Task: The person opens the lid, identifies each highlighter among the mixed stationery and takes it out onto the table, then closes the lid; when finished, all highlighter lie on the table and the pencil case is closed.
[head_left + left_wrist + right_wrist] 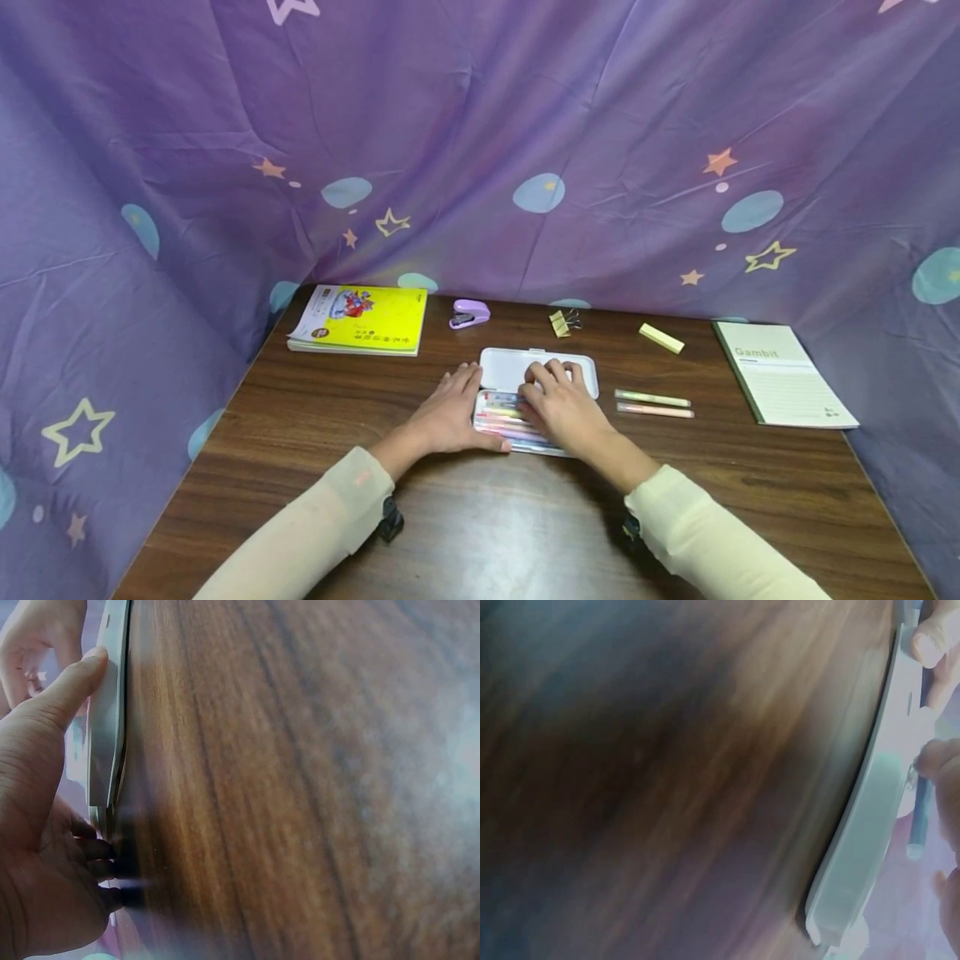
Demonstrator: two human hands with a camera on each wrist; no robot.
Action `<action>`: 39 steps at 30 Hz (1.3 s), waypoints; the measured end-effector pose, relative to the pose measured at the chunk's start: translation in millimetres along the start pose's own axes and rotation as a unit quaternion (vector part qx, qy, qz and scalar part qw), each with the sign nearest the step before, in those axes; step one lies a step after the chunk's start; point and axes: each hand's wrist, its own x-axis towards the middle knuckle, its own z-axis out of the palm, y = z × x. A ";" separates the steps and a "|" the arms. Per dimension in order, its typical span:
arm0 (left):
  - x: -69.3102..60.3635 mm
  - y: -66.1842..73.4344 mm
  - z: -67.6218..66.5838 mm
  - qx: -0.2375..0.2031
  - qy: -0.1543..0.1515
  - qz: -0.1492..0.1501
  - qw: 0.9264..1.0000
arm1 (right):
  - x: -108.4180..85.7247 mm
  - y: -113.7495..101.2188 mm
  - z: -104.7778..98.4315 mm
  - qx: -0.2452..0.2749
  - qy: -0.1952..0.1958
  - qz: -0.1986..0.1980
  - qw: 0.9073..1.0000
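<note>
A white pencil case (538,360) lies open on the table, its lid laid back and a row of colourful pens (504,422) inside. My left hand (447,417) rests against its left end, fingers extended along the side and the thumb (84,675) on the front edge. Over the tray, my right hand (566,408) has bent fingers down among the pens. In the right wrist view, a slim pen with a clear end (919,825) shows at those fingers, apparently pinched. The hand hides the tray's right part.
Two pale highlighters (652,404) lie right of the case. Behind are a purple stapler (470,313), gold binder clips (561,323) and a yellow block (662,337). Yellow-covered books (375,321) lie back left, a notepad (783,375) at right. A purple curtain (480,125) encloses the table.
</note>
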 end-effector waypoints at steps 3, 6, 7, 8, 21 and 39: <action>0.1 0.1 -0.1 -0.001 0.000 0.001 1.000 | -3.1 5.7 -2.2 -0.001 0.032 -0.018 0.999; -0.4 0.2 -0.8 -0.002 -0.002 0.000 1.000 | -7.9 13.7 -4.3 -0.001 0.062 -0.037 0.997; -0.6 0.1 -1.0 -0.003 -0.003 0.000 1.000 | -9.9 16.7 -5.3 -0.003 0.068 -0.042 0.997; -0.4 -0.3 -0.7 -0.003 -0.003 -0.001 1.000 | -12.0 19.8 -6.2 -0.005 0.074 -0.046 0.996; 0.0 -2.2 0.6 -0.004 -0.001 -0.008 1.000 | -55.1 63.7 -25.5 -0.004 0.073 -0.036 0.997; 1.6 -1.8 1.7 0.001 0.001 0.004 1.000 | -142.8 122.8 -52.0 -0.010 0.047 0.051 0.998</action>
